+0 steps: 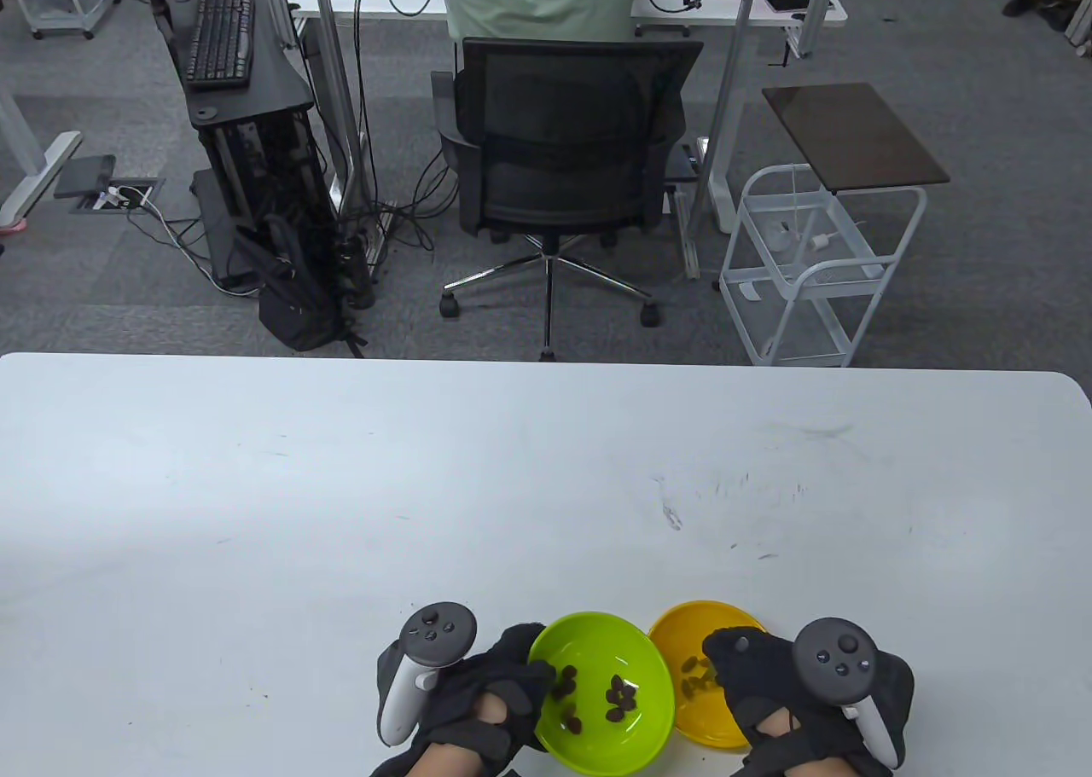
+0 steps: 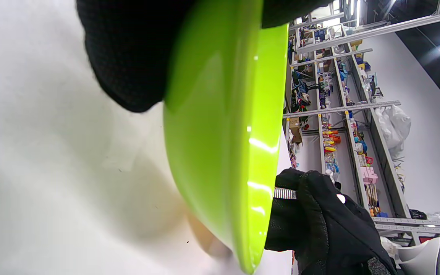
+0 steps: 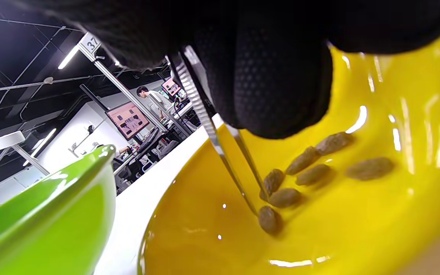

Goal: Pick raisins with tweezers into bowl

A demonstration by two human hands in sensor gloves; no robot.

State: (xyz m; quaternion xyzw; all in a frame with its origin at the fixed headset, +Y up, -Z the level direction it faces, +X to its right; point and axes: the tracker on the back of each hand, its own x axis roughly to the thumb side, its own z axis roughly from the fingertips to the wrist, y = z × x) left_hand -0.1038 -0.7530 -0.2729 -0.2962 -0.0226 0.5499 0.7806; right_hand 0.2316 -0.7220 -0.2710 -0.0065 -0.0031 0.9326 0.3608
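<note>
A green bowl [image 1: 636, 739] with several raisins [image 1: 619, 697] sits at the table's near edge. My left hand [image 1: 522, 668] grips its left rim; in the left wrist view my gloved fingers [image 2: 128, 57] lie on the bowl's underside [image 2: 220, 145]. A yellow dish [image 1: 691, 619] stands just right of it, holding several raisins [image 3: 311, 168]. My right hand [image 1: 735, 656] hovers over the dish and pinches metal tweezers [image 3: 204, 114]. Their tips are slightly apart and point down among the raisins, one tip touching a raisin [image 3: 269, 220].
The white table [image 1: 512, 487] stretches far and to both sides, with scuff marks at the right. Beyond its far edge are an office chair [image 1: 563, 154] and a white wire cart [image 1: 810, 274] on the floor.
</note>
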